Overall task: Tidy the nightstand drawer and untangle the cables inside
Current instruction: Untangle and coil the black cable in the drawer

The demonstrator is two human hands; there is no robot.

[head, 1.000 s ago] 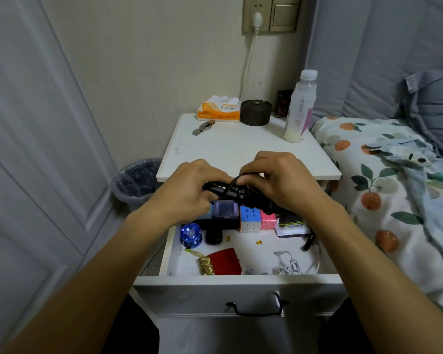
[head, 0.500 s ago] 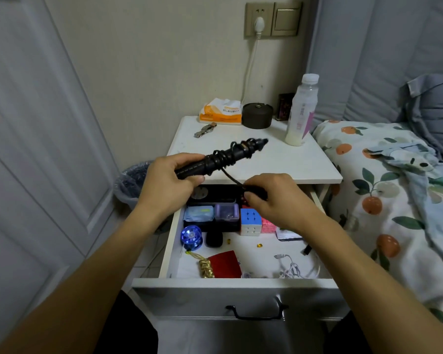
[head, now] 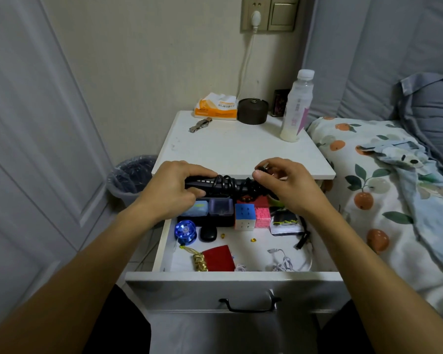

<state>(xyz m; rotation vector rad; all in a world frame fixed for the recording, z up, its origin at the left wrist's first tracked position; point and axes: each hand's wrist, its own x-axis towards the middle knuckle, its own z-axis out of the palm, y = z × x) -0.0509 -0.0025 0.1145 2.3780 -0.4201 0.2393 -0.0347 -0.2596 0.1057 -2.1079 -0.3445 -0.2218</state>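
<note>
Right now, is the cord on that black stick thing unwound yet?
Still wound: black cord loops around the black device, gripped by the left hand; the right hand pinches its end.

White nightstand [head: 241, 154] top carries tissues [head: 216, 107], watch [head: 200, 124], bottle [head: 296, 108].

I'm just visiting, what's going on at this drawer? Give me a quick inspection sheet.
Surface: white nightstand top, drawer pulled open.
Job's things: black device wrapped in its cord.
Clutter: puzzle cube, blue yo-yo, red pouch; bottle, tissue pack on top.
Grippers: left hand grips the device; right hand pinches the cord end.
Cables: white earphones tangled in drawer.
Surroundings: bin, bed.
</note>
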